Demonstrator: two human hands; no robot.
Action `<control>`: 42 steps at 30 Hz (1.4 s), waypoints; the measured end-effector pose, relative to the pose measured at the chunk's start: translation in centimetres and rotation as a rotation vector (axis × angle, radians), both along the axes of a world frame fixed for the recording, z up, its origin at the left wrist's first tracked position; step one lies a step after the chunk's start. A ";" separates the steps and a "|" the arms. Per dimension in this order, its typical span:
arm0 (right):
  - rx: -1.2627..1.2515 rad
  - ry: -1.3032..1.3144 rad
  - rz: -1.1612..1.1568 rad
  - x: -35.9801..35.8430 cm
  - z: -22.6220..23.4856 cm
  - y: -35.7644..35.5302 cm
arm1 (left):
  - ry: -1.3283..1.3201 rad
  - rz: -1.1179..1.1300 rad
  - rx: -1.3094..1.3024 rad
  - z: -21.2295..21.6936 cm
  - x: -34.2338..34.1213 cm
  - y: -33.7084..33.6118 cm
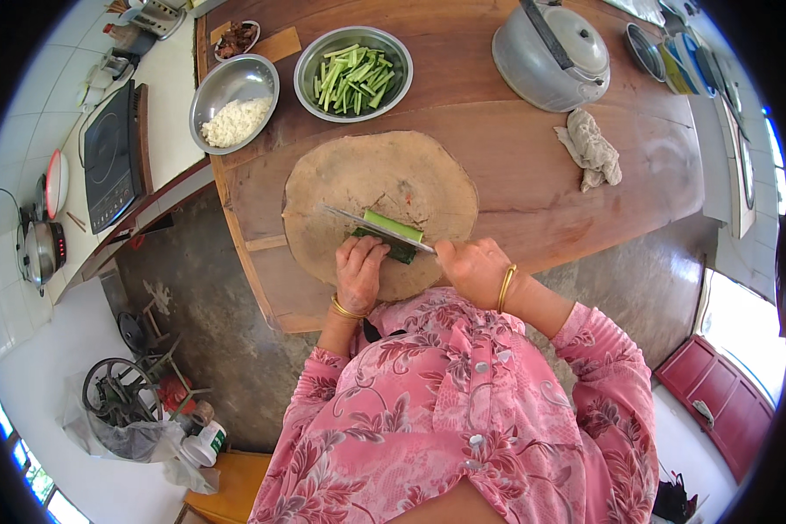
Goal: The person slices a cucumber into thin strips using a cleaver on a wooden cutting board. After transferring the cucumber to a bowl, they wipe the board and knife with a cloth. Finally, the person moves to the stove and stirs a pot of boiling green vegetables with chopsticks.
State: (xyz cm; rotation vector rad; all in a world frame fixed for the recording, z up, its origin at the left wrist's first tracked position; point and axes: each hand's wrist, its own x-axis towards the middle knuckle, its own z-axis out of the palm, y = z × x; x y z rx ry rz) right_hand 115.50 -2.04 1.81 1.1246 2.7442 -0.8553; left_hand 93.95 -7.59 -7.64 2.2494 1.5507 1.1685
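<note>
The right hand (pixel 478 272) grips a knife (pixel 377 230) by its handle; the left hand (pixel 359 272) bends its fingers onto the cucumber (pixel 398 225), which lies on a round chopping board (pixel 323 179) toward the desk's (pixel 603 218) near left corner.

The person's blouse (pixel 437 419), at the frame's lower centre, was pink with dark red and greyish leaf sprays; the bangles (pixel 507 288) were gold. At centre, the knife (pixel 351 217) was grey, the vegetable (pixel 396 226) light and dark green, the chopping board (pixel 336 175) tan. Upper left, crumbly food (pixel 236 123) was white.
</note>
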 end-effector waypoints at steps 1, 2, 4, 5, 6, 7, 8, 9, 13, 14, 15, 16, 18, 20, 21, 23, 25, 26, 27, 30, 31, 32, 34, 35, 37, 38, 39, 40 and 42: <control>0.025 0.015 0.007 0.1 0.0 0.2 | -0.004 -0.006 -0.003 0.1 0.0 0.1; 0.034 0.038 -0.005 0.2 0.3 0.2 | -0.007 -0.011 -0.005 0.2 -0.1 0.2; 0.045 0.090 -0.026 0.3 2.1 0.4 | -0.004 -0.011 -0.010 0.2 -0.1 0.0; 0.006 0.045 -0.006 0.3 3.0 0.4 | -0.001 -0.005 -0.009 0.0 -0.2 0.0; -0.031 -0.003 0.011 0.4 4.0 0.2 | -0.001 -0.001 -0.007 -0.2 -0.1 -0.1; -0.068 -0.051 0.029 0.5 4.6 -0.1 | 0.000 0.008 -0.001 -0.5 -0.1 -0.2; -0.079 -0.066 0.022 0.7 4.9 -0.5 | 0.001 0.018 0.005 -0.7 -0.1 -0.2; -0.093 -0.083 0.015 1.1 5.1 -0.9 | 0.001 0.029 0.009 -0.6 -0.1 -0.3; -0.167 -0.183 0.022 1.8 5.6 -1.3 | -0.002 -0.010 -0.007 -0.4 -0.2 -0.2; -0.180 -0.196 0.037 1.5 6.0 -1.1 | -0.002 -0.014 -0.002 -0.5 -0.2 -0.2; -0.193 -0.210 0.051 1.1 6.4 -0.6 | -0.003 -0.018 0.004 -0.5 -0.2 -0.2; -0.206 -0.223 0.065 0.6 6.5 -0.2 | -0.003 -0.025 -0.003 -0.5 -0.2 -0.2; -0.086 -0.098 0.080 -0.2 3.8 -0.3 | -0.002 -0.046 -0.012 -0.5 -0.3 0.0; -0.025 -0.051 0.047 -1.0 1.7 -1.0 | -0.010 -0.048 -0.011 -0.6 -0.5 -0.2; -0.021 -0.062 0.016 -1.2 1.0 -1.4 | -0.012 -0.043 -0.008 -0.7 -0.3 -0.2; -0.031 -0.055 -0.011 -0.8 0.1 -1.6 | -0.001 -0.030 -0.009 -0.7 -0.4 -0.2; -0.060 -0.020 -0.004 -0.1 -0.1 -1.2 | -0.003 -0.029 -0.007 -0.6 -0.4 -0.2; -0.044 0.003 -0.007 0.1 0.1 -1.1 | -0.010 -0.033 -0.005 -0.5 -0.4 -0.1; -0.033 0.026 -0.005 0.1 1.0 -1.0 | -0.017 -0.033 -0.008 -0.5 -0.4 -0.2; -0.075 -0.055 0.012 0.1 4.4 -0.6 | -0.023 -0.008 0.009 -0.7 -0.2 -0.2; -0.102 -0.107 0.022 0.1 5.1 -0.7 | -0.017 -0.010 0.013 -0.7 -0.3 -0.2; -0.106 -0.106 0.025 0.4 5.3 -0.9 | -0.011 -0.012 0.018 -0.7 -0.3 -0.3; -0.112 -0.105 0.037 1.2 5.5 -1.2 | -0.004 -0.024 0.016 -0.4 -0.4 -0.2; -0.111 -0.115 0.042 1.3 5.5 -1.3 | -0.003 -0.036 0.010 -0.2 -0.4 -0.2; -0.114 -0.133 0.050 1.2 5.5 -1.4 | -0.008 -0.052 0.006 -0.1 -0.6 -0.2; -0.132 -0.160 0.059 1.0 5.6 -1.1 | -0.015 -0.051 0.011 -0.2 -0.5 -0.2; -0.147 -0.186 0.064 0.7 6.0 -0.5 | -0.021 -0.055 0.019 -0.3 -0.5 -0.1; -0.162 -0.212 0.070 0.3 6.1 0.0 | -0.019 -0.053 0.017 -0.4 -0.6 -0.2; -0.075 -0.135 0.101 -0.8 4.3 0.2 | -0.013 -0.054 0.017 -0.6 -0.5 -0.2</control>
